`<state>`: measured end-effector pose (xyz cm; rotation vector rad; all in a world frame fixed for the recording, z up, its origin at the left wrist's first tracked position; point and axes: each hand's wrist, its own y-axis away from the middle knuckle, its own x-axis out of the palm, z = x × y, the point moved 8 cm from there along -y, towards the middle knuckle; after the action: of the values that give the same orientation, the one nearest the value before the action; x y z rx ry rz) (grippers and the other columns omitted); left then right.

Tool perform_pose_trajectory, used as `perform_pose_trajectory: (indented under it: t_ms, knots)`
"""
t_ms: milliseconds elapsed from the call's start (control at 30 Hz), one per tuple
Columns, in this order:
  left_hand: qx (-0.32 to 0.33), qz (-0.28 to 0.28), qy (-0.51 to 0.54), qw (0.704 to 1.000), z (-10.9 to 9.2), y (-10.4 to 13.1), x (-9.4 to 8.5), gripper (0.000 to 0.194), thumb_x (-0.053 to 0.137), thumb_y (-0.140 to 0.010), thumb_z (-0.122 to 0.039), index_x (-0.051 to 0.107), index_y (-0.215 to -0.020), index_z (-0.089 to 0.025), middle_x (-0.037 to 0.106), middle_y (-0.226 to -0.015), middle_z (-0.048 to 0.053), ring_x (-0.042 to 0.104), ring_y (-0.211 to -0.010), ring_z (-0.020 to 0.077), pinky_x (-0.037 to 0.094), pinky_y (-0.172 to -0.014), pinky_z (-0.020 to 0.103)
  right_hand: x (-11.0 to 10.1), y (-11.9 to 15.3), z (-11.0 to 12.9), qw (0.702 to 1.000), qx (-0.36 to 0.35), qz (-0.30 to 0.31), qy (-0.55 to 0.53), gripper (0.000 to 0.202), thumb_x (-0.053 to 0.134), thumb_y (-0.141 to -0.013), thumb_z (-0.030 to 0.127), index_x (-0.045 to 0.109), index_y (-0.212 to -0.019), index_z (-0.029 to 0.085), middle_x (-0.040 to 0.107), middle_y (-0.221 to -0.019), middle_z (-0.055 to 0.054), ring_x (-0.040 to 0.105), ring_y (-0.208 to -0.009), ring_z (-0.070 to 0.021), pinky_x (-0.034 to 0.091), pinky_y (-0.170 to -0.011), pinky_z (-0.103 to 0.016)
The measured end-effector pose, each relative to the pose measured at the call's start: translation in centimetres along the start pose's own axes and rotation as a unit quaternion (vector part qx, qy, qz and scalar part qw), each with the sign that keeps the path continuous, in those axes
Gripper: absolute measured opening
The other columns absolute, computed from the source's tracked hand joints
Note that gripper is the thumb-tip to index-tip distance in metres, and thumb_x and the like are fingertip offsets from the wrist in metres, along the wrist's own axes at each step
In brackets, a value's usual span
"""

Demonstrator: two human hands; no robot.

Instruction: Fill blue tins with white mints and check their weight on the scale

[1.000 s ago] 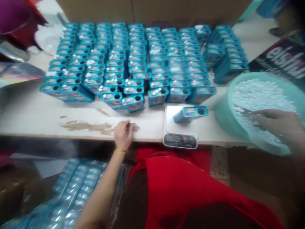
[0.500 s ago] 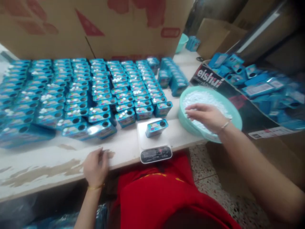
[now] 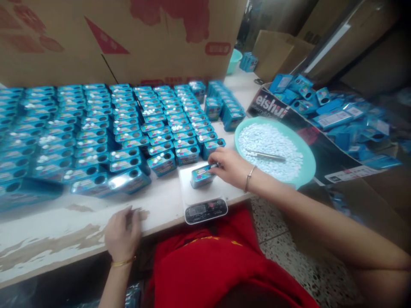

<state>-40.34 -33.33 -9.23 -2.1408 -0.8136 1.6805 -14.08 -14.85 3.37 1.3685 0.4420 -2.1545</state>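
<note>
A small blue box (image 3: 201, 176) stands on the white kitchen scale (image 3: 189, 199), near the table's front edge. My right hand (image 3: 228, 167) reaches over from the right, its fingertips closed together at the right end of the box's top. Whatever they pinch is hidden. To the right, a pale green basin (image 3: 310, 169) holds many white tablets (image 3: 257, 132), with a metal scoop-like strip (image 3: 268, 156) lying on them. My left hand (image 3: 122, 233) rests on the table edge left of the scale, thumb and fingers apart, holding nothing.
Rows of blue boxes (image 3: 125, 137) fill the table's back left, many with white tablets on top. Behind them stands a large cardboard carton (image 3: 112, 25). At right, an open carton (image 3: 340, 164) holds loose blue boxes (image 3: 337, 113). Another green basin (image 3: 234, 60) sits farther back.
My right hand has moved left from over the basin to the blue box on the scale. The metal strip on the tablets is now uncovered. My left hand stays by the table edge.
</note>
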Motion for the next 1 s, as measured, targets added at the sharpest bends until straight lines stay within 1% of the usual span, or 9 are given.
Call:
perform_pose_trajectory:
  t_ms: [133, 300, 500, 567, 667, 733, 833, 900, 1000]
  knots:
    - [-0.009, 0.006, 0.000, 1.000, 0.2, 0.1, 0.3, 0.024, 0.056, -0.087, -0.031, 0.061, -0.103, -0.013, 0.064, -0.083, 0.010, 0.058, -0.077, 0.0215, 0.046, -0.072, 0.033, -0.2, 0.2, 0.3, 1.000, -0.001, 0.009, -0.004, 0.010, 0.064, -0.079, 0.012, 0.065, -0.088, 0.016, 0.059, -0.094, -0.007, 0.057, -0.085, -0.0185, 0.047, -0.081, -0.033]
    - [-0.021, 0.014, -0.001, 1.000, 0.2, 0.3, 0.4, 0.023, 0.056, -0.087, -0.029, 0.061, -0.104, -0.014, 0.064, -0.083, 0.010, 0.058, -0.079, 0.0214, 0.046, -0.074, 0.034, -0.9, 0.1, 0.9, 0.998, -0.039, -0.030, -0.048, 0.021, 0.050, -0.081, 0.002, 0.064, -0.087, 0.017, 0.062, -0.093, -0.008, 0.058, -0.089, -0.0184, 0.047, -0.084, -0.032]
    - [-0.020, 0.024, -0.007, 0.999, 0.0, 0.2, 0.5, 0.023, 0.055, -0.087, -0.029, 0.061, -0.102, -0.013, 0.063, -0.083, 0.010, 0.057, -0.079, 0.0211, 0.045, -0.075, 0.033, -2.6, 0.8, 0.6, 0.989, -0.058, -0.106, -0.083, 0.013, 0.055, -0.083, 0.013, 0.065, -0.090, 0.017, 0.062, -0.096, -0.008, 0.058, -0.086, -0.0190, 0.049, -0.076, -0.032]
    - [-0.026, 0.027, -0.007, 0.999, 0.0, 0.1, 0.5, 0.023, 0.055, -0.087, -0.030, 0.062, -0.102, -0.013, 0.063, -0.083, 0.010, 0.057, -0.079, 0.0210, 0.045, -0.074, 0.033, -4.1, 1.5, -1.6, 0.987, -0.024, -0.138, -0.075, 0.012, 0.056, -0.084, 0.020, 0.066, -0.093, 0.018, 0.063, -0.096, -0.007, 0.058, -0.085, -0.0194, 0.048, -0.075, -0.034]
    - [-0.031, 0.035, -0.001, 0.999, 0.0, 0.0, 0.5, 0.023, 0.055, -0.087, -0.031, 0.062, -0.102, -0.014, 0.063, -0.082, 0.010, 0.057, -0.079, 0.0213, 0.045, -0.074, 0.034, -5.8, 3.0, -7.9, 0.986, 0.087, -0.142, -0.005, 0.015, 0.059, -0.084, 0.029, 0.068, -0.092, 0.020, 0.065, -0.091, -0.008, 0.059, -0.084, -0.0215, 0.047, -0.076, -0.036]
    - [-0.034, 0.043, 0.001, 0.998, -0.1, 0.0, 0.5, 0.023, 0.054, -0.088, -0.031, 0.061, -0.102, -0.014, 0.062, -0.082, 0.011, 0.057, -0.080, 0.0217, 0.045, -0.074, 0.034, -5.5, 4.1, -13.2, 0.978, 0.180, -0.078, 0.069, 0.015, 0.063, -0.080, 0.032, 0.070, -0.085, 0.020, 0.066, -0.084, -0.009, 0.060, -0.081, -0.0234, 0.046, -0.076, -0.038]
    - [-0.041, 0.049, 0.003, 0.998, -0.1, 0.0, 0.6, 0.023, 0.053, -0.088, -0.032, 0.062, -0.102, -0.015, 0.062, -0.083, 0.011, 0.057, -0.080, 0.0217, 0.044, -0.074, 0.035, -2.6, 5.8, -19.5, 0.951, 0.266, 0.077, 0.137, 0.013, 0.067, -0.073, 0.032, 0.069, -0.073, 0.018, 0.066, -0.072, -0.008, 0.060, -0.073, -0.0245, 0.045, -0.071, -0.039]
    - [-0.043, 0.050, 0.002, 0.998, 0.0, 0.0, 0.6, 0.023, 0.054, -0.088, -0.032, 0.062, -0.102, -0.015, 0.062, -0.083, 0.011, 0.057, -0.080, 0.0215, 0.044, -0.074, 0.035, -0.7, 6.5, -21.2, 0.946, 0.267, 0.126, 0.135, 0.007, 0.067, -0.070, 0.026, 0.067, -0.068, 0.019, 0.065, -0.069, -0.006, 0.060, -0.069, -0.0231, 0.045, -0.069, -0.037]
    - [-0.040, 0.049, -0.005, 0.998, 0.0, 0.0, 0.7, 0.023, 0.054, -0.088, -0.031, 0.062, -0.101, -0.014, 0.063, -0.083, 0.011, 0.057, -0.081, 0.0213, 0.044, -0.075, 0.034, 0.3, 6.7, -21.4, 0.956, 0.261, 0.095, 0.099, 0.004, 0.064, -0.070, 0.021, 0.066, -0.067, 0.020, 0.067, -0.071, -0.006, 0.062, -0.071, -0.0219, 0.045, -0.069, -0.034]
